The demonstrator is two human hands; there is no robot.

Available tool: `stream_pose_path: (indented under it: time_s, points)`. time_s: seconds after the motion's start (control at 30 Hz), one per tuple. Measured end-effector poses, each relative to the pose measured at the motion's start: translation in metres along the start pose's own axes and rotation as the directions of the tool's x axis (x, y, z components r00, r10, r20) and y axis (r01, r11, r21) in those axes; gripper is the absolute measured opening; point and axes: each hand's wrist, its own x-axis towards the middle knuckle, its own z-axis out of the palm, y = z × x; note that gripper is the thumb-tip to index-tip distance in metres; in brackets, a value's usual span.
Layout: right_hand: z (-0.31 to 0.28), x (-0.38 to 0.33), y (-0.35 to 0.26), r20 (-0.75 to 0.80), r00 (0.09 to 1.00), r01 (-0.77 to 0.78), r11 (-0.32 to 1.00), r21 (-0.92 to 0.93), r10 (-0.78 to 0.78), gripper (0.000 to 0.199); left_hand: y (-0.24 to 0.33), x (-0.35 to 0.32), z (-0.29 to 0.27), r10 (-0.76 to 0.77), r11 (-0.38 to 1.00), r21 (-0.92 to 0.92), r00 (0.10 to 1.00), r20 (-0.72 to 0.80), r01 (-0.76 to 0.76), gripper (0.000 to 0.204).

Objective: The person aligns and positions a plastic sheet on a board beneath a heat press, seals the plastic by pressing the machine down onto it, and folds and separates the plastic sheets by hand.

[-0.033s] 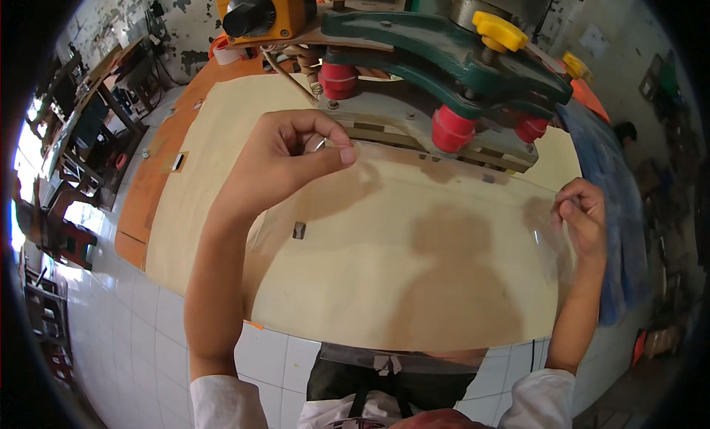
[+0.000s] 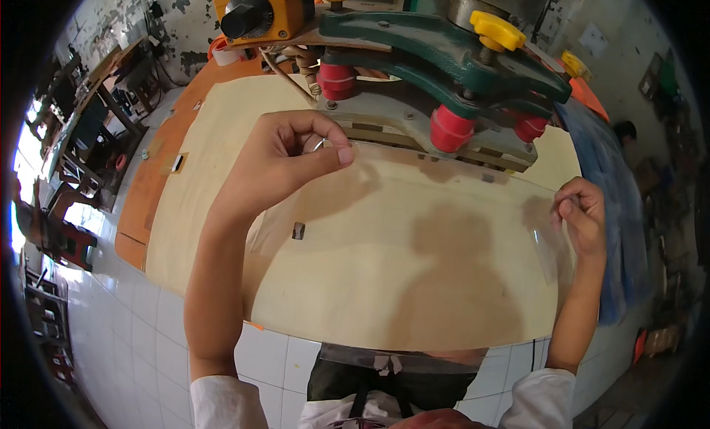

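A clear plastic sheet (image 2: 544,253) is stretched between my hands over the pale board on the table. My left hand (image 2: 292,154) pinches one upper corner between thumb and forefinger, just in front of the press's metal bar (image 2: 392,138). Further right, my right hand (image 2: 582,213) is closed on the sheet's other end, with the film hanging in folds below its fingers. The sheet's far edge runs close along the near side of the bar. Being see-through, much of its outline is hard to make out.
A dark green press frame (image 2: 414,35) with red posts (image 2: 452,129) and yellow knobs (image 2: 497,31) stands behind my hands. A yellow control box (image 2: 259,13) sits at upper left. Blue plastic material (image 2: 617,237) hangs at right. A small dark piece (image 2: 298,231) lies near my left forearm.
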Motion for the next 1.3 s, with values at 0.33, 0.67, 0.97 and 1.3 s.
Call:
stream_pose_path:
  time_s: [0.33, 0.67, 0.97, 1.3]
  points:
    - [-0.002, -0.003, 0.0, 0.015, 0.999, -0.035, 0.995, 0.096, 0.034, 0.033, -0.005, 0.001, -0.001, 0.044, 0.998, -0.047, 0.999, 0.001, -0.044, 0.015]
    - [-0.001, -0.004, -0.001, 0.056, 0.998, -0.03, 0.977, 0.213, 0.019, 0.026, -0.005, -0.004, -0.003, -0.051, 0.998, 0.027, 0.997, 0.065, 0.049, 0.026]
    - [0.0, -0.003, -0.001, 0.062, 0.998, -0.024, 0.974, 0.227, 0.01, 0.026, -0.008, -0.004, -0.004, -0.004, 1.0, -0.004, 0.997, 0.076, 0.004, 0.024]
    - [-0.001, -0.002, -0.003, 0.058, 0.998, -0.043, 0.982, 0.184, 0.033, 0.03, -0.001, -0.007, 0.001, 0.117, 0.992, -0.062, 0.99, 0.076, -0.113, 0.018]
